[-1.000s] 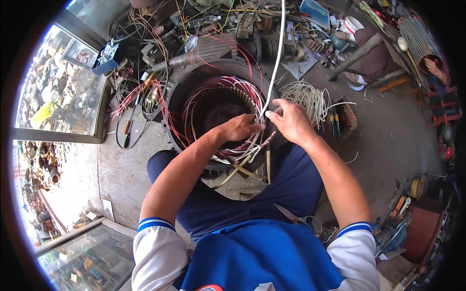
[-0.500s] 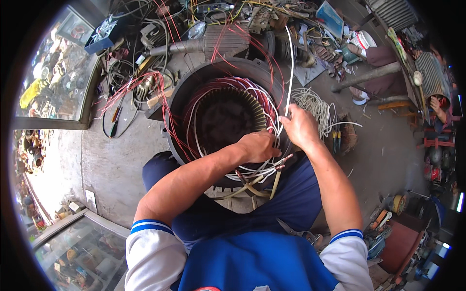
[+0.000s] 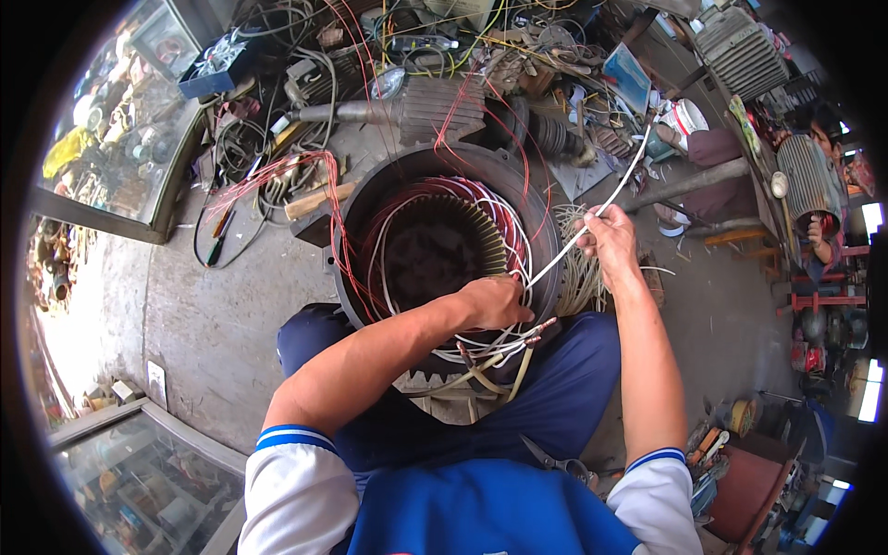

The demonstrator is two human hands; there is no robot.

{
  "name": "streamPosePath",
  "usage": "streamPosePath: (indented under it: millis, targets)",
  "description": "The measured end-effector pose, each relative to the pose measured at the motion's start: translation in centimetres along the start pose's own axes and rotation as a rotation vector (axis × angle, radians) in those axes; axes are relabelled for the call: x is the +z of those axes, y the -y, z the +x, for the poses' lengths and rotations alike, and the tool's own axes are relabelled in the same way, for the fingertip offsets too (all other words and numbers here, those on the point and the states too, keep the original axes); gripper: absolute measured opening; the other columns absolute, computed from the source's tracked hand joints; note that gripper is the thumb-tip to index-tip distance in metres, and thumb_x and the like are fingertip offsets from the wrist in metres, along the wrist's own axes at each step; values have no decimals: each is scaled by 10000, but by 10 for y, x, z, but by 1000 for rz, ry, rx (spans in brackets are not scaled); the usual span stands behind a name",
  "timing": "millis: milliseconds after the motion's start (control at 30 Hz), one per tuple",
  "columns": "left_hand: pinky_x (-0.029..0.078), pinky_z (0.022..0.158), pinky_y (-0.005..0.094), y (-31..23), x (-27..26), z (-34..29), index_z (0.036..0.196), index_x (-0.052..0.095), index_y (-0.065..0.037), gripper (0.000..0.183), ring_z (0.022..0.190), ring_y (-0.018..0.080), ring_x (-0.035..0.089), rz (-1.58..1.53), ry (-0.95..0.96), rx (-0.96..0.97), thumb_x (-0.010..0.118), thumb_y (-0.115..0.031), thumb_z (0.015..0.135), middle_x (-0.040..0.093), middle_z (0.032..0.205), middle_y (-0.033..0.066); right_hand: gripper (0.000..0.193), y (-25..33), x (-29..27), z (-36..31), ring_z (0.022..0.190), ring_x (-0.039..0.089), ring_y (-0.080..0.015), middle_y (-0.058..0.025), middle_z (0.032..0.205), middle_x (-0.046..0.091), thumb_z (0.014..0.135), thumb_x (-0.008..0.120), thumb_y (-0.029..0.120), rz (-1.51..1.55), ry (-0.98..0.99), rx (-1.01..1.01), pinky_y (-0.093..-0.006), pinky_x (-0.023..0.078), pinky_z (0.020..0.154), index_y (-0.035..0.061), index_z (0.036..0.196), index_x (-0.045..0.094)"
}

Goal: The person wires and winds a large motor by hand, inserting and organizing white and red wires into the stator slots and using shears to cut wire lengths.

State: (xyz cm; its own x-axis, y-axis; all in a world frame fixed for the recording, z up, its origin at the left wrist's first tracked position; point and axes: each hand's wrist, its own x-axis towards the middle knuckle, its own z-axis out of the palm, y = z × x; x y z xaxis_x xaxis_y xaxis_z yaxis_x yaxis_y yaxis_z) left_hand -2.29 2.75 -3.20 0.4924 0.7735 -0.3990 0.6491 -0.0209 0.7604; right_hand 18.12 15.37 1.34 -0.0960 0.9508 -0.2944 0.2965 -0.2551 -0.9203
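Observation:
Between my knees stands a round, dark motor stator (image 3: 421,162), its inner ring wound with red wires and white cord. My left hand (image 3: 495,302) is closed against the winding at the near right; its fingertips are partly hidden, so what they grip is unclear. Up and right of it, my right hand (image 3: 610,245) pinches a white cord (image 3: 631,171). This cord stretches tilted from the winding beside my left hand, through my right fingers, to a free end beyond. Just below my left hand lie pale leads with bare copper ends (image 3: 532,335).
Loose white cord (image 3: 578,273) lies right of the stator. Scissors (image 3: 555,461) rest by my lap. Red wires (image 3: 296,169) trail leftward past a screwdriver (image 3: 216,248). Glass cases (image 3: 153,481) flank the left. Another person's hand (image 3: 820,239) touches a ribbed motor housing (image 3: 807,176) far right.
My right hand has moved right and a little down, keeping the white cord. The cord has swung from nearly upright to a rightward slant. My left hand stays at the winding.

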Motion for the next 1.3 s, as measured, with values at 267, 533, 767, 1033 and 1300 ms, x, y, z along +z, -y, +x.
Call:
streamPosePath:
  millis: [267,533,767,1033,1300]
  targets:
    - [516,953,489,11,-6,1,1032,721,42,629,1114,421,659,102,-95,33,555,-564,1002,702,1116,271,190,-55,-36,-15,682,655,-107,-11,889,698,1025,664,269,255,7,253,-231,468,540,106,1111,620]
    - [520,904,468,36,-12,37,1106,670,9,262,1020,395,664,68,-700,311,665,-183,927,676,1050,205,186,-99,-104,-60,681,645,-89,-37,882,717,1019,643,180,219,-255,99,-245,495,570,32,1132,650]
    - [544,740,367,-16,-23,33,1070,653,10,200,770,254,703,-209,-653,44,559,-163,1033,736,876,167,159,-217,-143,-116,692,679,-140,-68,826,732,965,654,151,164,-451,339,-287,521,650,13,1018,713]
    - [562,756,305,-44,-40,19,1165,544,17,136,792,167,702,-96,-840,80,522,-61,1055,720,886,106,209,-323,-130,-136,665,664,-149,-62,839,718,947,694,236,149,-387,396,-313,497,575,52,1046,681]
    - [567,664,273,-110,-104,13,1278,610,31,277,706,126,663,46,-1092,97,477,-105,1076,675,828,59,246,-333,-114,-131,717,662,-176,-39,877,676,945,740,295,881,-592,621,-347,508,595,97,1053,640]
